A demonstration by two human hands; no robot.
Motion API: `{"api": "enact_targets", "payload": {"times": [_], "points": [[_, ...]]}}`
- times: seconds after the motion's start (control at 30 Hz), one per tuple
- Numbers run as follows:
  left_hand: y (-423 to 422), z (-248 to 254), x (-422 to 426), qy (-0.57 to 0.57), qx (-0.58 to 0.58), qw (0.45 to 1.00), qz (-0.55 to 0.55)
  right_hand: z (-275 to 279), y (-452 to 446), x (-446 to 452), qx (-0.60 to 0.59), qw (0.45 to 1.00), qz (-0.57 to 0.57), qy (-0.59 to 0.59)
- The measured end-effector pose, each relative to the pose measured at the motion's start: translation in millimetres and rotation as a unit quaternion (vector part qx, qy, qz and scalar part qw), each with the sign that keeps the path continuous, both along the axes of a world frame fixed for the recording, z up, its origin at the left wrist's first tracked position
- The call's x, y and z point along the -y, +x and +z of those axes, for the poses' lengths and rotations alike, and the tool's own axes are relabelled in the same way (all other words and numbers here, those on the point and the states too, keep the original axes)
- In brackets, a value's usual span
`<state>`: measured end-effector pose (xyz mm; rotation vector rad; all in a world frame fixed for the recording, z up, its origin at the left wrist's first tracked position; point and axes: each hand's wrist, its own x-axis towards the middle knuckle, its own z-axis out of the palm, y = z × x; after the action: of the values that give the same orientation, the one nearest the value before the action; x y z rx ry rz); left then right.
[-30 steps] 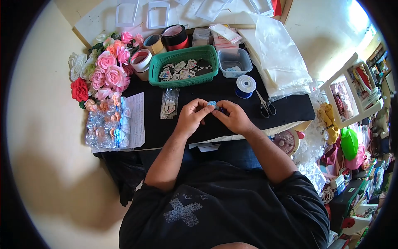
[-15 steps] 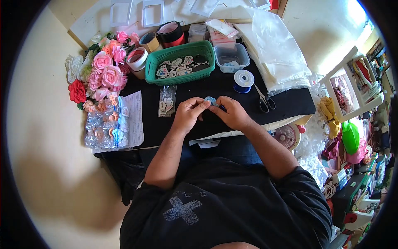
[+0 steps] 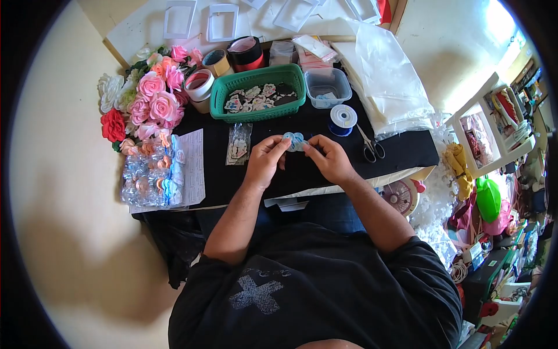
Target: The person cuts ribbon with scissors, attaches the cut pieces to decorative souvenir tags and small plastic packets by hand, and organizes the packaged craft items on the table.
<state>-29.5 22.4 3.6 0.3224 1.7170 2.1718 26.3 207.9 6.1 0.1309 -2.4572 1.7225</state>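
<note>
A small light-blue piece with a rounded, scalloped outline (image 3: 295, 141) is pinched between my two hands above the black-covered table (image 3: 279, 177). My left hand (image 3: 266, 161) has thumb and fingers closed on its left edge. On the piece's lower right, my right hand (image 3: 330, 160) grips with thumb and fingertips. What the piece is made of is too small to tell. A clear packet of white cutouts (image 3: 238, 144) lies just left of my left hand. To the right of my right hand are a ribbon spool (image 3: 343, 118) and black-handled scissors (image 3: 371, 146).
Behind my hands stand a green basket (image 3: 261, 115) with several printed cutouts and a clear plastic tub (image 3: 328, 103). Tape rolls (image 3: 199, 85), artificial roses (image 3: 154, 99) and wrapped blue-and-peach pieces (image 3: 152, 174) occupy the left. Plastic sheets (image 3: 389, 87) lie at back right.
The light-blue piece now shows wider and flatter between my fingertips. My right hand has shifted slightly, leaving more of it uncovered. The whole view has tilted a little.
</note>
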Motion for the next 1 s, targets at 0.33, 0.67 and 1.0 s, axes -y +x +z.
{"api": "enact_targets", "payload": {"times": [0.33, 0.67, 1.0], "points": [[1, 4, 0, 0.033, 0.038, 0.998, 0.028, 46, -6, -15, -0.113, 0.977, -0.164, 0.069], [1, 3, 1, 0.021, 0.019, 1.000, 0.008, 61, -75, -83, -0.095, 0.912, -0.299, 0.263], [-1, -3, 4, -0.013, -0.004, 0.999, -0.036, 19, -11, 13, -0.085, 0.994, -0.045, 0.050]]}}
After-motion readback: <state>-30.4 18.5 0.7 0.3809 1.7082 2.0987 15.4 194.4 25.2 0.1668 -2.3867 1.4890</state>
